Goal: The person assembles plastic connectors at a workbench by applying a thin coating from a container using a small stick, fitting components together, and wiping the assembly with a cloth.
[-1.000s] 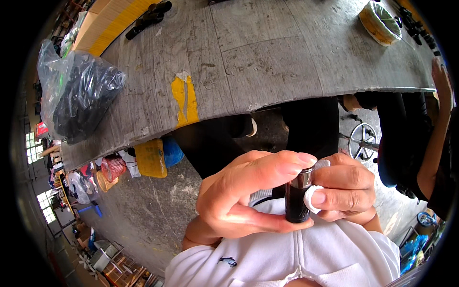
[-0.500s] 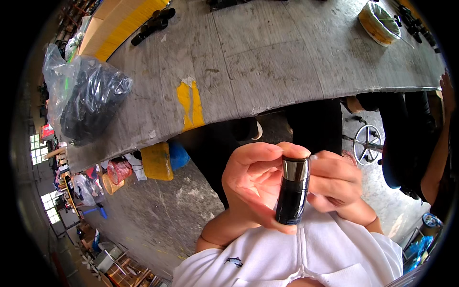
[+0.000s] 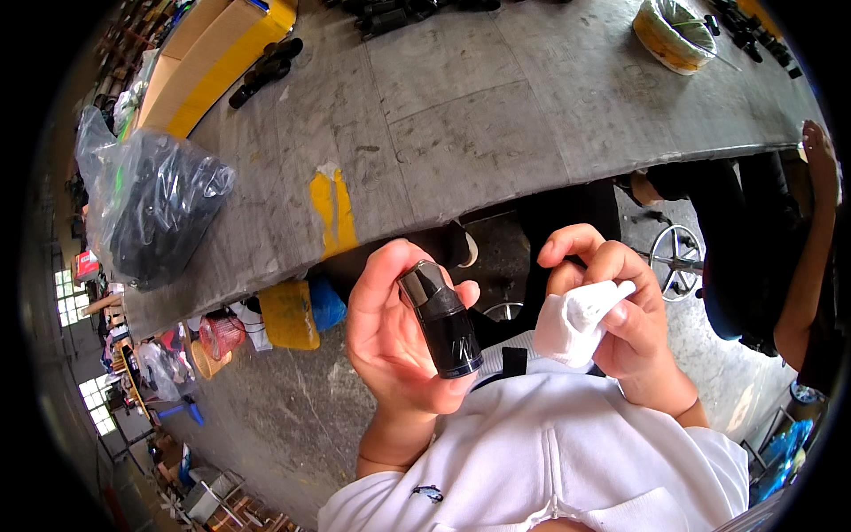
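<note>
In front of my chest, my left hand (image 3: 383, 335) grips a short glossy black cylinder (image 3: 450, 335) with a shiny dark-metal end section. The cylinder leans, its metal end up and to the left, between my thumb and fingers. To its right, my right hand (image 3: 640, 315) pinches a crumpled white cloth (image 3: 569, 330), with part of the cloth draped over the fingers. The cloth and the cylinder are apart. Both hands are raised on the near side of the table edge, above my white top.
A grey-topped table (image 3: 461, 133) spans the far side. On it are a clear plastic bag of dark items (image 3: 164, 208), a cardboard box (image 3: 208, 66), black cylindrical pieces (image 3: 266, 73) and a lined tub (image 3: 669, 49). Another person's arm (image 3: 805, 257) is at the right.
My hands have moved apart. The left hand carried the cylinder leftward and tilted it. The right hand has come off the cylinder, and the white cloth in it now shows.
</note>
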The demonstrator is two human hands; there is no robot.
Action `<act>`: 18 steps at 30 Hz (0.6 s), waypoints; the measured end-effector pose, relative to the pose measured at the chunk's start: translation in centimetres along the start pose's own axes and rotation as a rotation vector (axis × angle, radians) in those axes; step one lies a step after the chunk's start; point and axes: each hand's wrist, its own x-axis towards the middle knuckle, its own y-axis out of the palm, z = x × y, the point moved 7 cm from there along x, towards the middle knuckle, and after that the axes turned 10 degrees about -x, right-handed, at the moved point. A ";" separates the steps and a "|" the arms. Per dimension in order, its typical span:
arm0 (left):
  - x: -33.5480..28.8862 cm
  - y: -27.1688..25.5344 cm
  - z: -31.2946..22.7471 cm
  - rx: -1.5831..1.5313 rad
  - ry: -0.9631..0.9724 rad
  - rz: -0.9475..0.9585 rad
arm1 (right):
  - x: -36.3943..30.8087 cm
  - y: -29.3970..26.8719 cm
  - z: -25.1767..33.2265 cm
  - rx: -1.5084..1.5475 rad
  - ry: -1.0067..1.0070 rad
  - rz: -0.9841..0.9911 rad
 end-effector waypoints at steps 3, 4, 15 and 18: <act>0.5 -0.1 -0.5 0.091 0.161 0.181 | -0.1 0.5 0.3 0.037 -0.021 0.021; 0.5 0.0 -0.5 0.103 0.186 0.226 | -0.1 0.5 0.4 0.047 -0.019 0.018; 0.4 0.8 0.0 -0.122 0.044 0.367 | 0.2 -0.7 1.4 -0.523 -0.136 -0.024; 0.2 0.3 0.3 -0.049 0.000 0.286 | 0.5 0.3 2.1 -0.681 -0.178 0.110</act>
